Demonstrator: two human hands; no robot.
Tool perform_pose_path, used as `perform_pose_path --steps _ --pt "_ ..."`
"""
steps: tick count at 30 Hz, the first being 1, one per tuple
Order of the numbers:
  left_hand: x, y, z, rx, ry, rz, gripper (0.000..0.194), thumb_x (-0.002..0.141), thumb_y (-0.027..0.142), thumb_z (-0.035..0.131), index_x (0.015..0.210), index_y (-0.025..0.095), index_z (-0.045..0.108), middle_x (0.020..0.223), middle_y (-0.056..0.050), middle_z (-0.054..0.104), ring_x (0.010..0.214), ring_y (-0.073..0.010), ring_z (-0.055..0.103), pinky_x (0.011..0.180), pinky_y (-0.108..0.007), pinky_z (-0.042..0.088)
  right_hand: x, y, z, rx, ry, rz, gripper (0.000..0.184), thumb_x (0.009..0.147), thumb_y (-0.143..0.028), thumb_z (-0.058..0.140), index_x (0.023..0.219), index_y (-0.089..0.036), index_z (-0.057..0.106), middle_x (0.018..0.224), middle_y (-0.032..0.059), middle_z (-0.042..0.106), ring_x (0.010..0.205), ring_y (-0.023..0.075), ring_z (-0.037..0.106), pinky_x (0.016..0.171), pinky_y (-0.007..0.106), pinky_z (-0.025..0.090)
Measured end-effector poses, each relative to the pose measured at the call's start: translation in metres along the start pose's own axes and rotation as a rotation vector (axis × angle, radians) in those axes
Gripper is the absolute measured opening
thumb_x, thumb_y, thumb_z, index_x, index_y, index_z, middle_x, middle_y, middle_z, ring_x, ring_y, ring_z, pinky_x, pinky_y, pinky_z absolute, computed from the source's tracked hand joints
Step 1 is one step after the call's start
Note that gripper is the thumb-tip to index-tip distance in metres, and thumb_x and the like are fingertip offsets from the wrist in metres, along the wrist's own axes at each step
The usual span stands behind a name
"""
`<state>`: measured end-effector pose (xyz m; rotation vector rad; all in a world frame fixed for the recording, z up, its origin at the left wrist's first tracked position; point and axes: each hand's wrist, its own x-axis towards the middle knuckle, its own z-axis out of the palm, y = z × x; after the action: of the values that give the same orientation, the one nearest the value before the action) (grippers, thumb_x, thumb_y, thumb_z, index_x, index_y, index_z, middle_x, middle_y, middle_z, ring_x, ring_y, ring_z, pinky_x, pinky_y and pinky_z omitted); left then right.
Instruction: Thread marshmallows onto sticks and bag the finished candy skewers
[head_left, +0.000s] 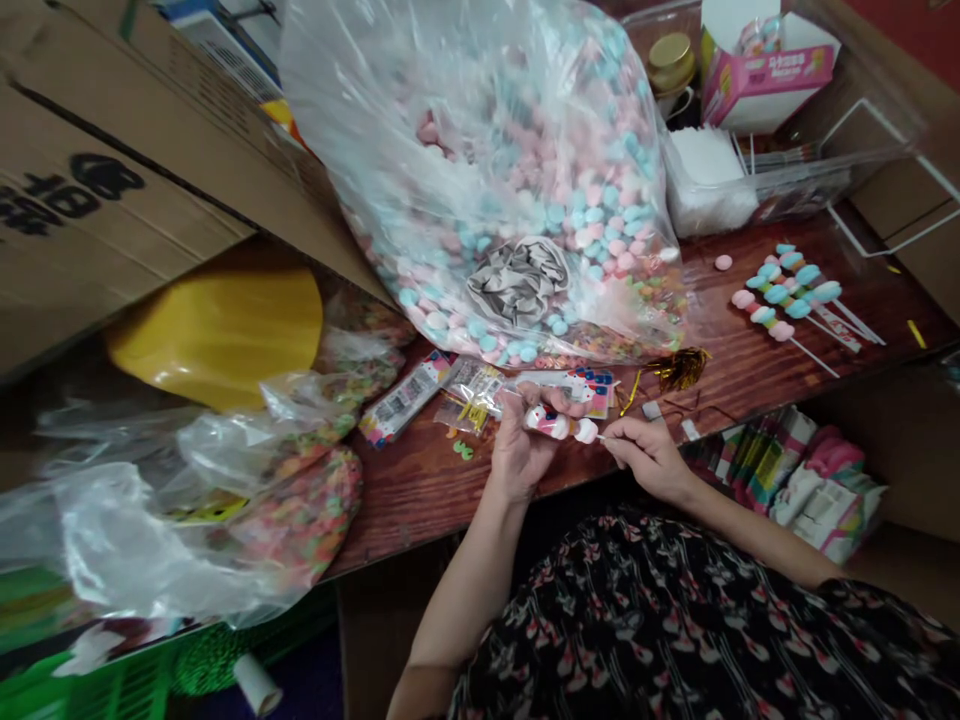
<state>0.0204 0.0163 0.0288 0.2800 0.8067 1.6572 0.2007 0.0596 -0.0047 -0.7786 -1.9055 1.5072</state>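
Note:
My left hand (521, 450) is closed around the candy end of a marshmallow skewer (585, 431), whose pale pink and white pieces show between the fingers. A printed wrapper may lie over them, but the blur hides this. With finger and thumb, my right hand (651, 458) pinches the thin white stick at the skewer's other end. Just beyond my hands, printed wrappers (409, 396) and a small clear packet (474, 385) rest on the wooden table (420, 505). Two green gummies (463, 450) lie left of my left hand.
A big clear bag of pink and blue marshmallows (600, 215) fills the back. Finished skewers (787, 290) lie at the right, below a clear bin (795, 180). Bagged gummies (300, 500) sit at the left, near a cardboard box (172, 130). Gold tinsel (679, 370) lies near my right hand.

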Motion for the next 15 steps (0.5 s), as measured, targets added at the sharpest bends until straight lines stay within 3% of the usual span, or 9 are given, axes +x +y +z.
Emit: perform_pose_path --steps 2,4,10,15 --pt "0.002 0.001 -0.004 -0.022 -0.009 -0.029 0.048 0.074 0.066 0.068 0.074 0.02 0.053 0.075 0.0 0.066 0.075 -0.0193 0.068 0.089 -0.045 0.056 0.001 -0.003 0.0 0.059 -0.001 0.079 0.022 0.094 -0.022 0.05 0.073 -0.019 0.056 0.052 -0.0064 0.046 0.045 0.0076 0.042 0.045 0.019 0.036" --pt "0.004 0.002 -0.009 -0.03 0.004 -0.062 0.051 0.072 0.07 0.067 0.075 0.02 0.054 0.074 -0.001 0.067 0.078 -0.0214 0.069 0.089 -0.046 0.056 0.001 -0.003 -0.001 -0.006 0.046 0.04 0.021 0.094 -0.022 0.05 0.075 -0.018 0.058 0.054 -0.0056 0.049 0.046 0.008 0.044 0.046 0.02 0.037" --pt "0.009 0.003 -0.017 0.025 0.042 -0.13 0.051 0.07 0.068 0.071 0.075 0.019 0.055 0.075 -0.003 0.069 0.091 -0.0271 0.072 0.09 -0.048 0.055 0.002 0.011 -0.007 -0.422 0.237 -0.386 0.014 0.091 -0.012 0.054 0.098 -0.017 0.065 0.077 0.0051 0.07 0.066 0.0147 0.063 0.064 0.027 0.048" --pt "0.011 -0.008 -0.008 -0.024 0.123 0.015 0.044 0.076 0.062 0.069 0.077 0.02 0.058 0.081 -0.002 0.07 0.096 -0.0239 0.071 0.097 -0.047 0.053 0.002 0.016 -0.003 -0.597 0.265 -0.536 0.018 0.088 -0.008 0.056 0.103 -0.015 0.064 0.076 0.0066 0.071 0.064 0.0158 0.063 0.062 0.028 0.046"
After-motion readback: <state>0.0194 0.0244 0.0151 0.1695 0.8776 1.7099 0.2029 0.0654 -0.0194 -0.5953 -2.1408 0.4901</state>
